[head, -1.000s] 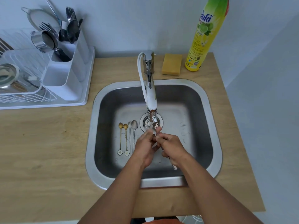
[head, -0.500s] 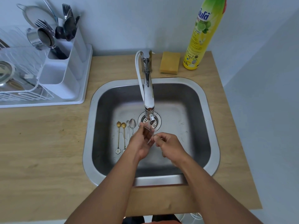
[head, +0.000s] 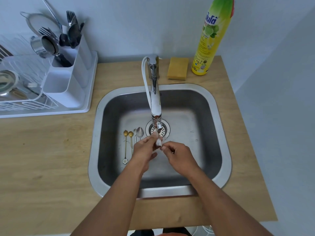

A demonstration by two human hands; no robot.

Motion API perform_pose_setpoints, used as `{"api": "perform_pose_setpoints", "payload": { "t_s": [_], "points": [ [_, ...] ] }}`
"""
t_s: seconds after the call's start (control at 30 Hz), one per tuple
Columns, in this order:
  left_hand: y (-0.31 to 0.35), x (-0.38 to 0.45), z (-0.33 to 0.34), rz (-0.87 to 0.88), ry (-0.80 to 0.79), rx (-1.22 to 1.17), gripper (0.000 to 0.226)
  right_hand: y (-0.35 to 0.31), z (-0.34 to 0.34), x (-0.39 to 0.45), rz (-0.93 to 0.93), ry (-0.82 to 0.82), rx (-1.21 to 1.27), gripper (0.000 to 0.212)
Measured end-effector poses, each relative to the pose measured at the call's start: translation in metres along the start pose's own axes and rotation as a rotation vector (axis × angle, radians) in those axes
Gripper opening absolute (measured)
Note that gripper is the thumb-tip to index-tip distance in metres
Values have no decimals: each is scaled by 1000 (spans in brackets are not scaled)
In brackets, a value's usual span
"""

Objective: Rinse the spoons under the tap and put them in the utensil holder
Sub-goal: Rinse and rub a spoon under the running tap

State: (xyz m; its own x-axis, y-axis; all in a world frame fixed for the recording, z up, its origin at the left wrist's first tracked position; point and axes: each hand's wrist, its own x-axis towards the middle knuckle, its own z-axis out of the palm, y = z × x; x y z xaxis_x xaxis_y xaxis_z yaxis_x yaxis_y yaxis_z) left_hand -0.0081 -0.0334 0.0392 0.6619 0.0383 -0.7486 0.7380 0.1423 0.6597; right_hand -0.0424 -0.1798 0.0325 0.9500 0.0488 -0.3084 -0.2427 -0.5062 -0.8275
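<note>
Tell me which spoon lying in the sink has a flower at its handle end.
The leftmost gold spoon; its white flower end shows, while the left hand covers the other handles.

Both hands (head: 144, 150) (head: 179, 159) fingertip-close, pinching.

You have one thing with writing here: the tall yellow-and-green dish soap bottle (head: 211, 38) standing at the back right corner of the wooden counter (head: 42, 150), just beside the yellow sponge (head: 177, 68). Its upper label carries a brand name in large white Thai letters on blue; you can see the script but I cannot make out the word with confidence. Near the bottle's foot you can read "700", seemingly followed by a unit. The fine print and small icons lower on the label are too small to read.
</note>
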Motion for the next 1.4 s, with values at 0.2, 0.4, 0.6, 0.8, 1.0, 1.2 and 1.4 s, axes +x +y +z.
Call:
{"api": "perform_pose_setpoints", "payload": {
  "t_s": [0.2, 0.4, 0.6, 0.8, 1.0, 1.2, 1.4],
  "points": [
    [2, -4, 4, 127, 74, 151, 19, -5, -3, 3, -50, 8, -131, 16],
    [11, 2, 6, -36, 112, 58, 44, -6, 3, -2, -57, 24, -123, 12],
    [-3, 1, -1, 44, -88, -135, 49, -11, 9, -2, 10, 32, 40, 18],
    [-8, 0, -1, 68, -129, -279, 36, -11, 13, -2, 65, 25, 210, 23],
    [-13, -3, 1, 201, 48, -152, 16, -5, 15, -4, 100, 19, 221, 24],
    [-7, 0, -3, 507, 125, 198, 13, -10, 0, 2, 97, -52, 194, 23],
    [-2, 4, 7, 454, 183, 158, 15, -9, -1, 3, 111, -19, 223, 23]
  ]
}}
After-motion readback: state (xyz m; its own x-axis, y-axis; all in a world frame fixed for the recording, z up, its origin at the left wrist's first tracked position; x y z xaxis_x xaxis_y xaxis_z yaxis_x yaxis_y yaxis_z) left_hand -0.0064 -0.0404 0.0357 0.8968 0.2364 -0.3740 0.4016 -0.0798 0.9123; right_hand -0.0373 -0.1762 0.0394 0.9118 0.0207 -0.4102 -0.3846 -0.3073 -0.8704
